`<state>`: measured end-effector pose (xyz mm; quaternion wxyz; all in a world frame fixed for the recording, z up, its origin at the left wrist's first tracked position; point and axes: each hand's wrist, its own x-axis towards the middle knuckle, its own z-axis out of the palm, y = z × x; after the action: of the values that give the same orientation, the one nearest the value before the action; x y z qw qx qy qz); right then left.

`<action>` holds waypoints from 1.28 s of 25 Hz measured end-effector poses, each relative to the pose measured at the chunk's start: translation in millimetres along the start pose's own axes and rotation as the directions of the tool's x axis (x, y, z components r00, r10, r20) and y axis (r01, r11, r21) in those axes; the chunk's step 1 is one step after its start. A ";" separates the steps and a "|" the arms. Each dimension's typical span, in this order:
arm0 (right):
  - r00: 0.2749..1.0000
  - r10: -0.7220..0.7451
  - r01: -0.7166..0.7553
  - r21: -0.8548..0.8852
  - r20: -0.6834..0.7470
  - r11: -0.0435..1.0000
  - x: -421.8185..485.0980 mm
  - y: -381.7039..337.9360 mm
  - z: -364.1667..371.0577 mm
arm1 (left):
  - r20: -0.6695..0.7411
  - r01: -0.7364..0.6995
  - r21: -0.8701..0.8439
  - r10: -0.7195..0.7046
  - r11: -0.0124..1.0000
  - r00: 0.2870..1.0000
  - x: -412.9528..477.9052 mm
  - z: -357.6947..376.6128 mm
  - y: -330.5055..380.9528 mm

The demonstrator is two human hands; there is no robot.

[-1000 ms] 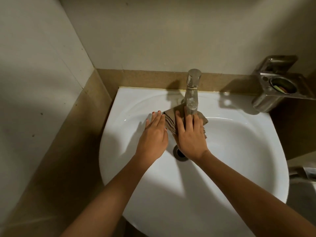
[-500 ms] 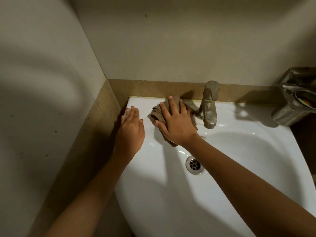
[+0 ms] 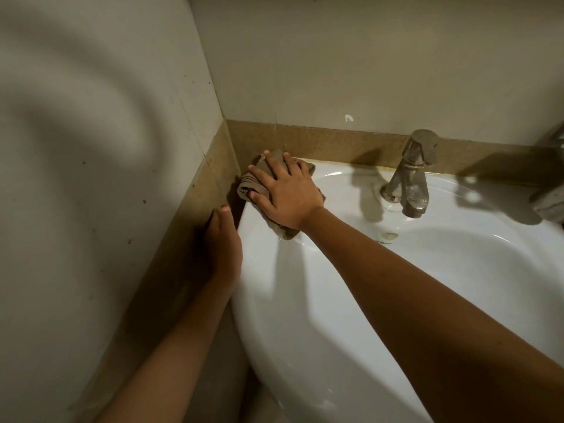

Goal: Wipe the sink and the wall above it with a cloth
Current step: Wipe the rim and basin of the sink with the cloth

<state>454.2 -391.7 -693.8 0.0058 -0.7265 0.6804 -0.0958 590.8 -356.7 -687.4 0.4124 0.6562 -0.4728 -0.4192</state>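
A white sink (image 3: 351, 300) fills the lower right of the view. Its back left corner carries a crumpled brown cloth (image 3: 248, 186), and my right hand (image 3: 285, 193) lies flat on it with fingers spread, pressing it down. My left hand (image 3: 222, 242) rests against the sink's left edge beside the brown tile strip, fingers together, holding nothing. The cream wall (image 3: 351, 62) rises above the sink behind a brown tile band (image 3: 335, 143). Part of the cloth is hidden under my palm.
A metal tap (image 3: 412, 175) stands at the sink's back edge, right of my right hand. The left wall (image 3: 91, 148) meets the back wall in a corner right by the cloth. A metal holder (image 3: 549, 203) shows at the right edge.
My right hand has slid the cloth leftward from beside the tap into the sink's back left corner. My left hand moved off the rim to the sink's left edge. The view swung left.
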 end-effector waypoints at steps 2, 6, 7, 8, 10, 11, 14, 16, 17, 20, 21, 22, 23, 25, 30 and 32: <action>1.000 0.005 -0.005 0.001 -0.020 1.000 -2.2 0.6 2.1 | 0.003 -0.052 -0.044 0.052 0.998 0.999 -2.8 -2.0 0.3; 0.997 -0.080 0.080 0.024 -0.024 0.997 -7.1 -6.9 1.5 | -0.090 -0.085 -0.133 0.073 0.987 0.993 -10.7 -9.3 3.7; 0.994 -0.107 0.108 0.038 -0.024 0.993 -8.4 -11.9 2.1 | -0.114 -0.105 -0.154 0.088 0.982 0.990 -13.0 -11.6 4.2; 0.991 -0.131 0.132 0.059 -0.031 0.989 -10.8 -18.8 3.9 | -0.130 -0.128 -0.174 0.106 0.976 0.986 -16.7 -13.9 5.0; 0.982 -0.172 0.180 0.123 -0.072 0.976 -20.0 -36.4 10.3 | -0.127 -0.154 -0.219 0.128 0.964 0.984 -25.0 -19.5 3.8; 0.976 -0.192 0.207 0.158 -0.107 0.965 -26.1 -46.2 14.2 | -0.114 -0.163 -0.232 0.140 0.959 0.984 -28.2 -22.2 0.7; 0.957 -0.197 0.249 0.252 -0.215 0.935 -47.1 -68.6 24.5 | -0.078 -0.184 -0.165 0.173 0.969 0.982 -43.3 -31.8 -11.7; 0.953 -0.190 0.259 0.312 -0.235 0.914 -60.2 -77.1 26.7 | -0.063 -0.183 -0.114 0.177 0.976 0.982 -56.9 -36.9 -19.8; 0.954 -0.184 0.259 0.345 -0.235 0.902 -66.8 -81.0 27.7 | -0.055 -0.177 -0.102 0.172 0.979 0.984 -64.1 -38.9 -23.8; 0.964 -0.166 0.243 0.437 -0.207 0.866 -84.9 -91.0 29.0 | -0.033 -0.155 -0.129 0.152 0.980 0.988 -82.4 -45.2 -29.9; 0.966 -0.161 0.241 0.471 -0.204 0.849 -91.1 -93.0 29.2 | -0.034 -0.149 -0.137 0.146 0.979 0.989 -87.1 -47.4 -30.3; 0.967 -0.155 0.239 0.503 -0.203 0.831 -98.3 -94.4 29.3 | -0.035 -0.149 -0.128 0.145 0.981 0.989 -90.9 -49.8 -30.3; 0.968 -0.152 0.238 0.532 -0.201 0.813 -105.5 -95.4 29.4 | -0.031 -0.152 -0.108 0.149 0.982 0.988 -93.8 -52.4 -31.6; 0.970 -0.169 0.240 0.565 -0.177 0.789 -119.4 -97.0 31.9 | -0.023 -0.141 -0.065 0.140 0.988 0.990 -97.8 -59.4 -35.7; 0.974 -0.223 0.197 0.598 -0.032 0.777 -151.6 -101.7 34.1 | -0.028 -0.049 -0.025 0.048 0.998 0.998 -120.2 -70.2 -39.9; 0.971 -0.237 0.190 0.631 -0.010 0.752 -171.5 -103.0 19.4 | -0.025 -0.005 -0.015 0.004 1.000 1.000 -142.4 -71.0 -36.5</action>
<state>549.3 -216.7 -721.1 0.2606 -0.7586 0.5212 -0.2915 638.9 -201.0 -677.0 0.4240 0.6571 -0.4661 -0.4138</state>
